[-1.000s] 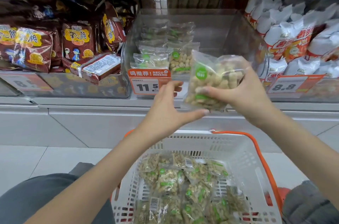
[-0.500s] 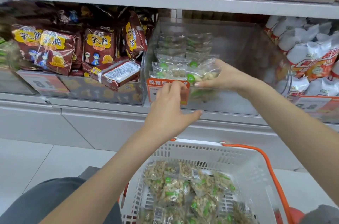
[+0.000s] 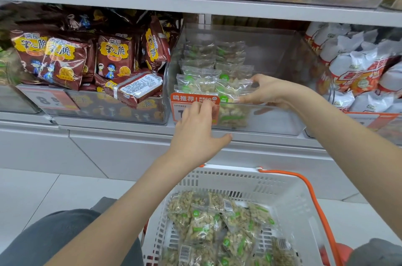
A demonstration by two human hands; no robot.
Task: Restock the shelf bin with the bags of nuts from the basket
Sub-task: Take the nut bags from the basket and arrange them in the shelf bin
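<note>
A white shop shelf (image 3: 217, 7) ran across my view, stacked with snack bins. Left of centre sat dark red snack packets (image 3: 115, 56) printed with large yellow Chinese characters and cartoon children; to the right were white and orange bags (image 3: 356, 69). Between them stood the clear shelf bin (image 3: 280, 61), its left side filled with rows of clear bags of nuts marked with green round labels, its right side bare. An orange price tag (image 3: 193, 100) on the bin's front carried Chinese characters and a partly hidden number. My right hand (image 3: 269, 92) reached into the bin, fingers pinching a bag of nuts (image 3: 232, 102) standing at the front of the row. My left hand (image 3: 195, 133) hovered loose and unclenched at the tag, grasping nothing. Below, a white basket (image 3: 245, 183) with an orange handle (image 3: 313, 200) held more bags (image 3: 206, 226), barcodes showing.
</note>
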